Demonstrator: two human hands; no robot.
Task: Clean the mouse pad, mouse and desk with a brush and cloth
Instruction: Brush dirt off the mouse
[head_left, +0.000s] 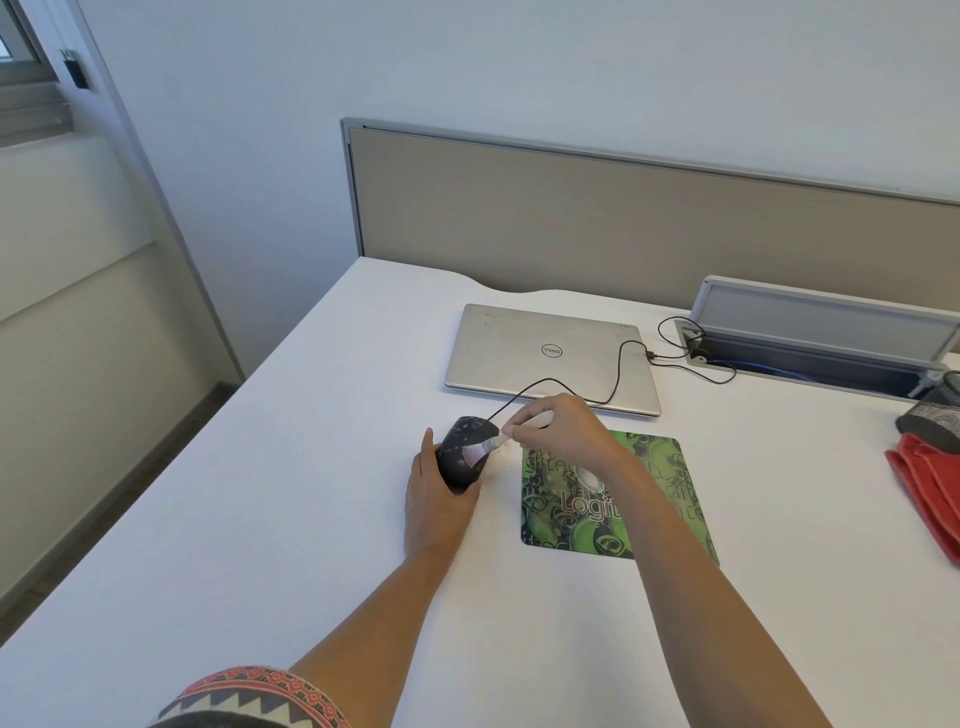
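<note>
Mouse (460, 457) sits on the desk (311, 467) at mid-frame, just left of the mouse pad (561, 525), held in the grip of your left hand (436, 504). Your right hand (561, 423) pinches the brush (485, 448), its bristles touching the mouse's top.

Only one camera covers this: it sits on the person's head and looks forward and down over the white desk (260, 519). It is close, at arm's reach. Both forearms come in from the bottom edge, and the left hand (434, 499) and right hand (563, 426) meet at the mouse (457, 467) and brush (485, 447) just below the middle of the view. The lens is wide. Beyond the hands it takes in the closed laptop (545, 353), the partition (623, 223) and the wall above. To the left it reaches the floor (104, 512) and a window corner (21, 47). The right edge cuts off a red cloth (930, 493).
</note>
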